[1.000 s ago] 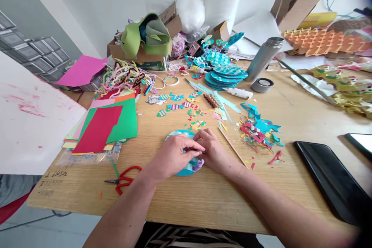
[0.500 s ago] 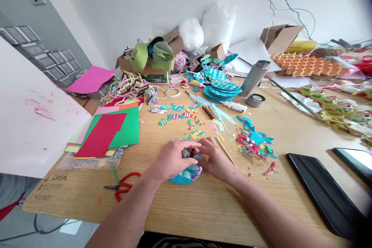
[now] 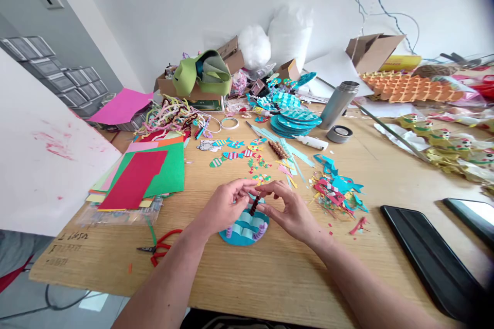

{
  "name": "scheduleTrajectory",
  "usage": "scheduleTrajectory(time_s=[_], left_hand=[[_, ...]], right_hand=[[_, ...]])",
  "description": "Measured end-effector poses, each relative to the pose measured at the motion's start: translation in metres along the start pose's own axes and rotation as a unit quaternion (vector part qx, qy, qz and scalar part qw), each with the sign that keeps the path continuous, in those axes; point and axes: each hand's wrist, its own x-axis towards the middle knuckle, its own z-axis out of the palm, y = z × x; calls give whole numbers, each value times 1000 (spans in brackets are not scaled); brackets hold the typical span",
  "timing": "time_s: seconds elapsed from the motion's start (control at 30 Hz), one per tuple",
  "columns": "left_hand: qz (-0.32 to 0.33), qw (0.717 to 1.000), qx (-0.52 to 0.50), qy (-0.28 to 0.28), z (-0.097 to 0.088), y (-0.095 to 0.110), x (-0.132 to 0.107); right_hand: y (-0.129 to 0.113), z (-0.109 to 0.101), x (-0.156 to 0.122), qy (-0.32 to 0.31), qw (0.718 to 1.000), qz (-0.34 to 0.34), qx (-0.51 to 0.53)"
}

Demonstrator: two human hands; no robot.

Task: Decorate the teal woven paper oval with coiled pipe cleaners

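A blue paper disc (image 3: 240, 240) lies on the table before me, with wavy pale-blue strips (image 3: 244, 227) across it and lilac fuzzy pieces (image 3: 260, 231) near its edge. Above the disc, a dark brown coiled pipe cleaner (image 3: 253, 206) stands tilted. My right hand (image 3: 283, 207) has its thumb and forefinger closed on this coil. From the other side my left hand (image 3: 228, 204) comes close to the coil's upper end, fingers bent together; whatever is between them is hidden. Beyond the hands lie small paper fish (image 3: 233, 154) and tiny red and green cutouts (image 3: 258, 164).
Red-handled scissors (image 3: 159, 252) and stacked coloured paper (image 3: 135, 180) lie left. On the right are paper scraps (image 3: 337, 187), a black phone-like slab (image 3: 420, 252) and a steel flask (image 3: 339, 105). Finished blue discs (image 3: 295, 123), a glue tube (image 3: 312, 142) and brown coils (image 3: 278, 150) lie farther back.
My hands have drawn slightly apart, and the left has shifted left. More of the disc and the brown coil now shows. A thin stick beside my right hand is no longer visible.
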Motion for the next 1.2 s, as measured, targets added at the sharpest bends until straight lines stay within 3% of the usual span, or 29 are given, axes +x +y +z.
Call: scheduleTrajectory(time_s=[0.17,0.33,0.43,0.53,0.6,0.73,0.87,1.2], left_hand=[[-20,1000,-17,15,-2,-7,4],[-50,998,15,-25,-6,-13,11],[-16,988,149,-36,-10,-13,15],[35,944,326,-41,-13,-13,20],[50,924,372,-66,-13,-12,24],[56,918,369,-130,-9,-12,30],[80,912,371,-156,-5,-17,34],[101,912,367,-151,-3,-31,38]], right_hand=[[-5,7,1,13,1000,2,25],[-10,10,2,8,999,4,30],[-9,10,2,2,1000,-6,27],[-6,9,0,-12,1000,-23,12],[-4,9,-1,-18,999,-33,-1],[-3,8,-3,-27,998,-52,-12],[-5,8,-4,-31,997,-72,-13],[-7,7,-6,-55,993,-107,-12]])
